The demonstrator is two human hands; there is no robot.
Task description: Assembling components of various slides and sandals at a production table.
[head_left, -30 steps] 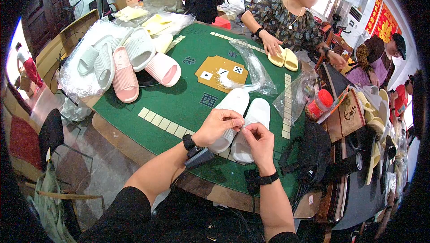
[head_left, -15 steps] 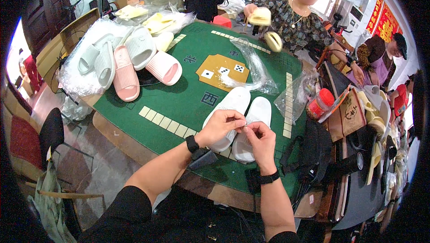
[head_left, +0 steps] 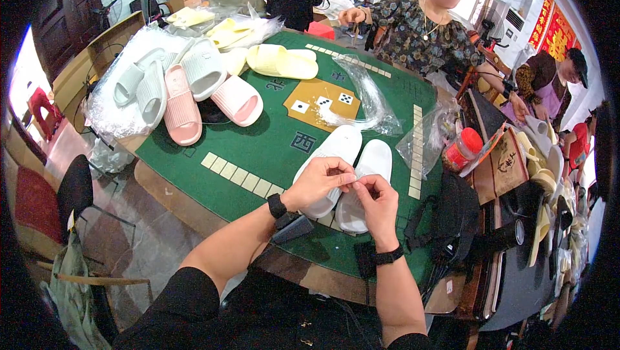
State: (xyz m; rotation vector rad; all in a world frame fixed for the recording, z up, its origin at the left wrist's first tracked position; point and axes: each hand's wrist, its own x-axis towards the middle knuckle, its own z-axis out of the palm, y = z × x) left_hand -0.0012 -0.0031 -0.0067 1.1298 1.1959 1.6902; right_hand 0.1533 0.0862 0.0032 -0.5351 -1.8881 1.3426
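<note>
My left hand (head_left: 323, 183) and my right hand (head_left: 377, 201) meet fingertip to fingertip above a pair of white slide slippers. Both pinch closed; whatever small thing is between the fingers is too tiny to make out. The left slipper (head_left: 342, 144) and the right slipper (head_left: 375, 159) lie side by side on the green table mat (head_left: 219, 138), toes pointing away from me. My hands and wrists partly cover their near ends.
Grey slippers (head_left: 152, 95), pink slippers (head_left: 183, 108) and yellow slippers (head_left: 281, 61) lie at the left and far side. Clear plastic bags (head_left: 378, 114), a red-lidded jar (head_left: 466, 146) and a black bag (head_left: 452, 211) are to the right. A co-worker (head_left: 423, 33) sits opposite.
The co-worker opposite has let go of the yellow slippers, which now lie on the far side of the mat. My hands have barely moved, still pinched together.
</note>
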